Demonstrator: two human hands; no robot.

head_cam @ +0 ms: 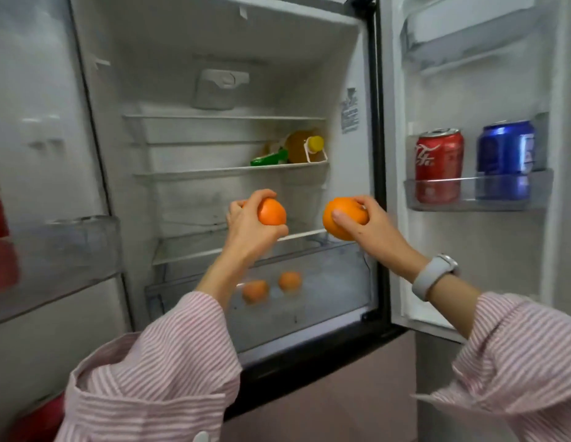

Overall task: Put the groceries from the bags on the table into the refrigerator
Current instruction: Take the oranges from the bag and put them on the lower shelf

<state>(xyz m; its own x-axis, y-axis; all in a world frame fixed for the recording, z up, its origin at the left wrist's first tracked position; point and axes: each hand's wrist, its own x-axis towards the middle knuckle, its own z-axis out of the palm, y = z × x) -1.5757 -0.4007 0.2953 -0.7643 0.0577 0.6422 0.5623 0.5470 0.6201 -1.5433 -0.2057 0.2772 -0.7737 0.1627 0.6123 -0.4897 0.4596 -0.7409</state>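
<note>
My left hand [250,223] grips one orange [272,212], fingers curled round its far side. My right hand [370,223] grips a second orange [341,223], thumb across its front. Both fruits hang in front of the open refrigerator [214,90], above its crisper drawer [325,291].

Procedure, as I judge it: lower each orange into the crisper drawer, beside the two oranges [271,287] already lying there. Set each down before letting go, so it does not roll or bruise. The drawer's clear front wall must be cleared from above; the glass shelf edge [303,234] just above the drawer narrows the entry, so I should go in one hand at a time.

Further up from the drawer, a yellow-capped juice bottle [304,146] lies on a shelf with a green packet [269,157] beside it. To the right of the drawer, the door bin [478,194] holds a red can [438,165] and a blue can [504,159], well apart from my path.
</note>
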